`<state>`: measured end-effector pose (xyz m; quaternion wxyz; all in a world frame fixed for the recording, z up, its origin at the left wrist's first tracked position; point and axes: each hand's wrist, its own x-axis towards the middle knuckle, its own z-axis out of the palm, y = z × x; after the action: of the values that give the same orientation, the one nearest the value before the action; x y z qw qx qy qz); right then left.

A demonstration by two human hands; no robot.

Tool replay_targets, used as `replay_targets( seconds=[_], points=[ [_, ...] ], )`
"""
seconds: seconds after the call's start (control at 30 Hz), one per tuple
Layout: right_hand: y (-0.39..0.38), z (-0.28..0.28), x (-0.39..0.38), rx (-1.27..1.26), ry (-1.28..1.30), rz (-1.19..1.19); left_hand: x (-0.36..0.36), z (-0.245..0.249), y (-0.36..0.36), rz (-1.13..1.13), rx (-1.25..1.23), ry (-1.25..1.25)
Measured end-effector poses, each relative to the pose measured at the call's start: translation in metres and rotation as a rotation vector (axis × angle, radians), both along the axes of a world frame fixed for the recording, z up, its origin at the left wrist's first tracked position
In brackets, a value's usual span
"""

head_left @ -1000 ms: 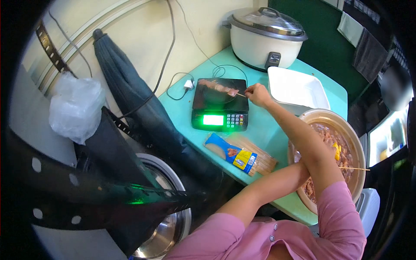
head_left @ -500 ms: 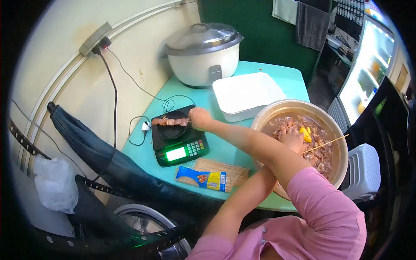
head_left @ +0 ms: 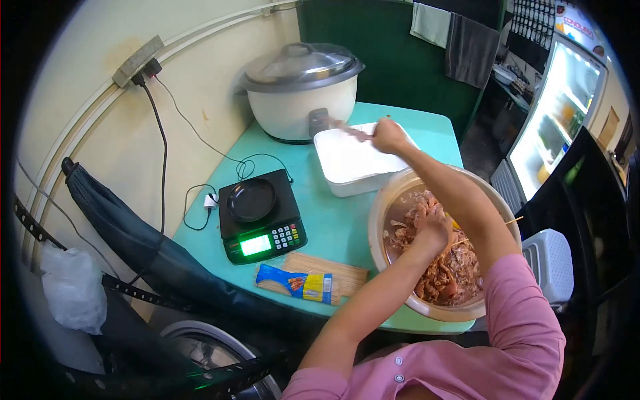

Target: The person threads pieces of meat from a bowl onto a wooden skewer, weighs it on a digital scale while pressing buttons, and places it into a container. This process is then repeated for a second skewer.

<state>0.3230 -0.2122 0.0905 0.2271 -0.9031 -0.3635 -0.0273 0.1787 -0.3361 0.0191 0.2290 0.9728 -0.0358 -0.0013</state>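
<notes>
My right hand (head_left: 390,137) is closed on the handle end of a meat skewer (head_left: 352,130), blurred by motion. It holds the skewer above the white tray (head_left: 327,157). Lower down, my left hand (head_left: 437,230) is in the big round basin (head_left: 379,247), its fingers curled into the raw sliced meat (head_left: 450,273) and partly hidden. A thin bamboo stick (head_left: 515,220) pokes out over the basin's right rim. To the left stands a black digital scale (head_left: 260,207) with a lit display and an unloaded dark round dish (head_left: 251,200) on top.
A large rice cooker (head_left: 300,100) stands at the back of the turquoise table (head_left: 333,230). A pack of bamboo skewers (head_left: 313,280) lies near the front edge. Cables run from the wall socket to the scale. A grey plastic stool (head_left: 548,263) is at the right.
The meat skewer has left the scale's dish, carried right and back over the white tray by my right hand. My arms are less crossed. The view has shifted slightly.
</notes>
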Motion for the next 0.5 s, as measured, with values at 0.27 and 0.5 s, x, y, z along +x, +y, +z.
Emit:
replay_targets(
  seconds=[0.27, 0.5],
  points=[
    [-0.058, -0.029, 0.055, -0.25, 0.084, -0.249, -0.005, 0.005, -0.002, -0.037, 0.195, -0.002],
    [-0.053, -0.065, 0.077, -0.284, 0.135, -0.286, -0.011, 0.003, -0.004, -0.033, 0.244, -0.11]
  ],
)
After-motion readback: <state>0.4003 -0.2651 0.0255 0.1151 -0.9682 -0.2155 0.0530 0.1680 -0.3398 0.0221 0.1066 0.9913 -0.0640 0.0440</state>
